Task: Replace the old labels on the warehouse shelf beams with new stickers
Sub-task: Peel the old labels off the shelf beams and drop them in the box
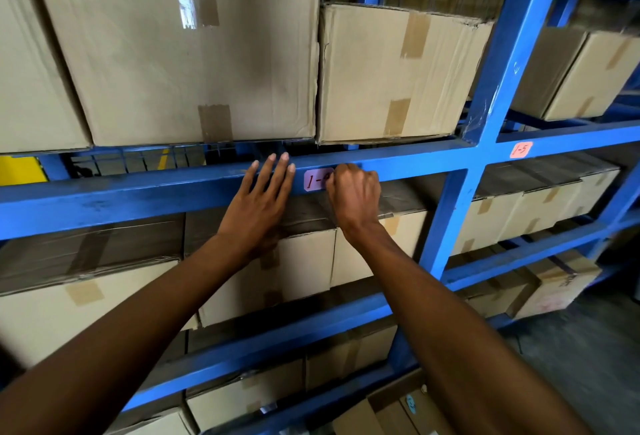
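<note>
**Hands at the pink label on the blue shelf beam**

Two bare forearms reach up from the bottom edge toward the rack. The left hand (263, 197) lies flat against the front of the scuffed blue metal shelf beam (138, 192), fingers straight and spread, holding nothing. Just to its right, the right hand (353, 192) is curled into a loose fist at the right end of the small pink rounded paper label (314, 181); its fingertips face away, so whether they pinch the label's edge cannot be told.

The label sits on the beam's front face, between the two hands. It carries handwritten dark red characters, "1-", and the rest is covered by the right knuckles.

Further right, past the blue upright post (502, 63), a second orange-pink label reading "1-5" (520, 149) sticks to the neighbouring beam.

Above the beam rest two large taped brown cardboard boxes (194, 63); the left one is cut off by the top edge. Below, more cartons sit in shadow, their tops hard to make out.
</note>
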Tool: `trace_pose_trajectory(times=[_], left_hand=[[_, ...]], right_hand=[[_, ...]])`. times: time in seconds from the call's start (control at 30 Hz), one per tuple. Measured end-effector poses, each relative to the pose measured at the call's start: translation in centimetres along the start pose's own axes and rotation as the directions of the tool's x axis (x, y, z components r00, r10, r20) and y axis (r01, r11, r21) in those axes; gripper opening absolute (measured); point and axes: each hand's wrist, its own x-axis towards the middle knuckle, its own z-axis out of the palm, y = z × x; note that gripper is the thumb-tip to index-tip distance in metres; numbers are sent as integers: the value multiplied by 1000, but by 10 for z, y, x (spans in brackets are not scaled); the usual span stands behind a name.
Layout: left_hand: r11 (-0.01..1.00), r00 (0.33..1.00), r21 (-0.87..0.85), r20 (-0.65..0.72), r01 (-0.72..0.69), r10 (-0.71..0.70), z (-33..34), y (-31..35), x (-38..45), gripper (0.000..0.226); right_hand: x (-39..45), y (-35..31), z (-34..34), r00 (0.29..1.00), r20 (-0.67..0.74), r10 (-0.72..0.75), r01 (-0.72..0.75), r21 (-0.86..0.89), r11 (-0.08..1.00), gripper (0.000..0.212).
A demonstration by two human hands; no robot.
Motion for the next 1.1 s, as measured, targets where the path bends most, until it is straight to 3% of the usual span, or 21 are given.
trace_pose_trajectory(times=[0.23,0.4,0.57,0.8,1.1], left_hand=[[999,999,-23,-26,23,-24,4,5,1,105],[997,990,78,-138,-9,19,9,14,6,100],[982,973,139,-170,-130,153,4,51,47,83],[960,946,121,-177,-254,273,-15,151,132,75],[950,930,40,-193,-311,312,-21,297,238,76]], right_hand=[[-7,22,-15,987,153,-45,-21,408,913,8],[-14,41,-21,996,88,19,-66,575,816,10],[-17,105,-32,966,72,247,-246,545,801,21],[-31,226,-30,884,96,458,-437,521,733,17],[-20,368,-8,795,226,564,-586,526,616,16]])
